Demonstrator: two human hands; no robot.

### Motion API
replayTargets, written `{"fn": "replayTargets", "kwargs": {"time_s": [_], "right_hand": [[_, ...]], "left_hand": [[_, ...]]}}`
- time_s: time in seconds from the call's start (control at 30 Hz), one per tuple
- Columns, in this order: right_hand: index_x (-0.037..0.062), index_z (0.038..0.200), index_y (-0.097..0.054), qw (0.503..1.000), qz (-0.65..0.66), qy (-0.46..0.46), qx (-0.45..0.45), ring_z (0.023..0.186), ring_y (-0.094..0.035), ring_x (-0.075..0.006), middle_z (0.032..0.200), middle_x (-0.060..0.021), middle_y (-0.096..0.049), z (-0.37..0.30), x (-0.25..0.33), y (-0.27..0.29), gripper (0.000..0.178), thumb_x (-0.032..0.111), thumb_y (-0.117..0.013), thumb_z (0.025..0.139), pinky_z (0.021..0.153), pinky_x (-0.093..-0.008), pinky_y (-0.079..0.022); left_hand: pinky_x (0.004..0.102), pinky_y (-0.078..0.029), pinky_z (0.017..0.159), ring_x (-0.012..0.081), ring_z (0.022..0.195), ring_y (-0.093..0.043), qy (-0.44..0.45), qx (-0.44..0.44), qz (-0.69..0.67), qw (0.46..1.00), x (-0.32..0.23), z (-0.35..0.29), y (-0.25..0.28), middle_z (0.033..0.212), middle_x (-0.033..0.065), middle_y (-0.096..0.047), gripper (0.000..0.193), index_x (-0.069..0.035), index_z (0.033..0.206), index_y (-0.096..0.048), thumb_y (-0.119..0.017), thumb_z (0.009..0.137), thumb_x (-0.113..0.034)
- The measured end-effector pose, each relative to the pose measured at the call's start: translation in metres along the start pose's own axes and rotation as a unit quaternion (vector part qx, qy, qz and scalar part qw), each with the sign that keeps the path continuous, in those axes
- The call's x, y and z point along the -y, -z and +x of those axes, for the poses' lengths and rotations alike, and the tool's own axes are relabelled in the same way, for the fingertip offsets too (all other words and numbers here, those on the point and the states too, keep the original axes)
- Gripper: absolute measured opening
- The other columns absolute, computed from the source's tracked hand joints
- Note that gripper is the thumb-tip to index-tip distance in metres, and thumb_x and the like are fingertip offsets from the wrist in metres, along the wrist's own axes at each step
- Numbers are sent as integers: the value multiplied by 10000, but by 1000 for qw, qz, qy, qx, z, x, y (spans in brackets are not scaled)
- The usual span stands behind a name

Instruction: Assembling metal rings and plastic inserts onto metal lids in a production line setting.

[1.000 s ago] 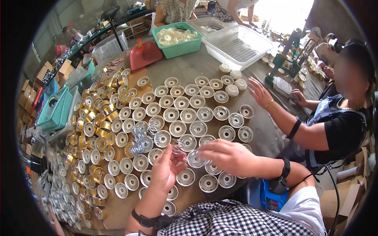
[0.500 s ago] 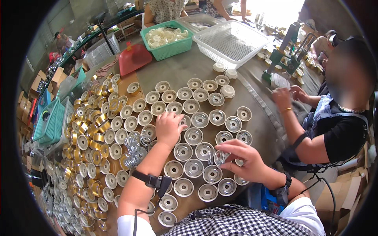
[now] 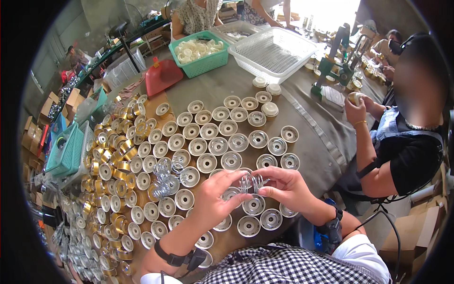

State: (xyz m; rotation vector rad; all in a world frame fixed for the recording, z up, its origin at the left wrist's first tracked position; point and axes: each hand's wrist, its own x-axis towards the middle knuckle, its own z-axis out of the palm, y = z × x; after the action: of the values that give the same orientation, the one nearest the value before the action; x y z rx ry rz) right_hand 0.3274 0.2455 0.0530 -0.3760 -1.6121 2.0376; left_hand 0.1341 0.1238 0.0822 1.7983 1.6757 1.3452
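Holds left hand and right hand raised in front of the torso, level with each other, close together yet apart. Points both sets of fingers inward, with left index finger curved above left thumb, in a pinch. Mirrors that pinch on the other side, with right index finger above right thumb. Slants left forearm up and rightward from the lower edge, toward left wrist. Bends the right arm at the elbow, with right forearm angled leftward and slightly up to right wrist.
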Motion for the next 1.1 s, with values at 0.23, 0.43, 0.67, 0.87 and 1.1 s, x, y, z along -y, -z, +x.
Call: {"fn": "replayTargets", "kwargs": {"time_s": [0.23, 0.43, 0.67, 0.87, 1.1], "right_hand": [[26, 1249, -677, 951, -275, 141, 23, 1044, -678, -228, 1194, -126, -680, -13, 23, -6, 455, 49, -800, 812, 841, -326, -587], [73, 1259, -663, 812, -475, 320, -111, 1044, -643, -307, 1183, -123, -670, 29, 19, 28, 522, 104, -828, 765, 876, -392, -547], [109, 1171, -709, 702, -682, 204, -37, 1120, -614, -299, 1170, -115, -667, 204, -23, 112, 417, 199, -803, 775, 971, -406, -502], [95, 952, -774, 628, -768, 45, 117, 1140, -610, -307, 1115, -98, -701, 272, -60, 94, 251, 215, -815, 735, 992, -382, -502], [73, 1209, -675, 716, -690, 99, 31, 1191, -595, -347, 1224, -146, -639, 248, -54, 89, 441, 181, -784, 795, 982, -427, -514]], "left_hand": [[305, -552, 791, 153, 840, -696, 195, 101, -192, 957, -10, -28, 2, 1009, 74, -722, 391, 7, 1201, -678, -797, 873, -168], [261, -538, 773, 99, 825, -688, 405, 269, -365, 794, 15, -34, 19, 952, 35, -735, 340, 22, 1157, -705, -752, 937, -234], [387, -507, 789, 278, 914, -639, 36, -61, 273, 959, 99, 104, 11, 1023, 95, -640, 431, -85, 1163, -710, -796, 825, -338], [439, -470, 958, 303, 1077, -603, 113, 49, 415, 901, 177, 141, -9, 1072, 76, -646, 400, -127, 1131, -743, -808, 791, -328], [454, -481, 962, 329, 1110, -610, 114, 64, 407, 904, 178, 130, -18, 1167, 124, -613, 585, -121, 1251, -675, -814, 779, -438]]}}
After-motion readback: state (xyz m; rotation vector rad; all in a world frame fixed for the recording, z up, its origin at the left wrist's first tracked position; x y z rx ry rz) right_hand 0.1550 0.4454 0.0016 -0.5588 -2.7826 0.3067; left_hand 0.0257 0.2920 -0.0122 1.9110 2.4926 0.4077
